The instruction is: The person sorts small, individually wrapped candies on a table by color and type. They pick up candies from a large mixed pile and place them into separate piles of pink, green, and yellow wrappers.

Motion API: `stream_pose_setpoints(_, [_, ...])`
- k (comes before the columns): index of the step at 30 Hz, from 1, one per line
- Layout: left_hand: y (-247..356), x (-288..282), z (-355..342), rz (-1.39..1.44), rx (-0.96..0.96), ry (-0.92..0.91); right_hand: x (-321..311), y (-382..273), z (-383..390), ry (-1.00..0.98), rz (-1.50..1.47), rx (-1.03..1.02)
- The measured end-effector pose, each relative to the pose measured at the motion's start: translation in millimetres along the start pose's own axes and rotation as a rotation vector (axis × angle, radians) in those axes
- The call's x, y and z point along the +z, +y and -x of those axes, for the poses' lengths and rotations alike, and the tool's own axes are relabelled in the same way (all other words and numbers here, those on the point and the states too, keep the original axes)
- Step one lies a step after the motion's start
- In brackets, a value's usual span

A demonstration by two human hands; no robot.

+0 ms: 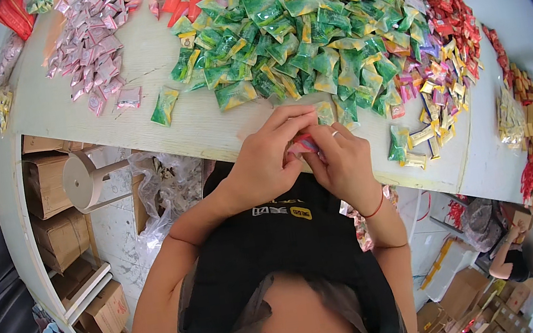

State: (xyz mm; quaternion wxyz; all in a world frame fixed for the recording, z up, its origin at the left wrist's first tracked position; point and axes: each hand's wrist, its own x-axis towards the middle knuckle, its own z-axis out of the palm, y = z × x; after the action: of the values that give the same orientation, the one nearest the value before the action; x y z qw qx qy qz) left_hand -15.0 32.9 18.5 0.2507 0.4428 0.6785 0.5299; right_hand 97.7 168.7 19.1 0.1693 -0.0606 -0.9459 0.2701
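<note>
As two bare hands meet above the near edge of a long, pale, wood-grained bench (207, 126), one small pink-and-blue plastic packet (304, 144) sits between them, mostly hidden by the fingers. The left hand (270, 154) has its grip nearly closed on the packet's left side, index finger stretched over the top; the right hand (340, 157), wearing one ring (335, 133) and one thin red wrist cord (375, 209), pinches the other side, though the exact contact of the fingertips is covered. A sheet of translucent film (252, 126) shows beside the left hand, its full shape hard to make out. Beyond the knuckles spreads a heap of glossy green-and-yellow packets (270, 14), overlapping too thickly to count and cut off at the upper edge; one green-and-yellow packet (165, 105) lies apart to the left. Pale pink sachets (88, 38) fill the far left, shiny red packets (451, 11) and slim yellow-and-dark wrapped bars (434, 102) the right, likewise uncountable. Below the bench's left end stands one round beige stool (80, 181), partly hidden, near stacked brown cardboard boxes (60, 237). One other person (516, 261), small and blurred, is seen at lower right, an arm raised toward a box.
</note>
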Motion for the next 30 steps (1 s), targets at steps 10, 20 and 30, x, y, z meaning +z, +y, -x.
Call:
stream_pose_setpoints(10, [6,1,0,-0.051,-0.058,0.071,-14,-1,-10,-0.087,-0.001,-0.001])
stream_pose_setpoints(20, [4,8,1,-0.145,0.027,0.066,-23,-1,-7,-0.046,-0.153,-0.022])
stream_pose_setpoints(30, [-1,8,-5,0.112,0.052,0.037,36,-7,-10,0.489,-0.526,-0.104])
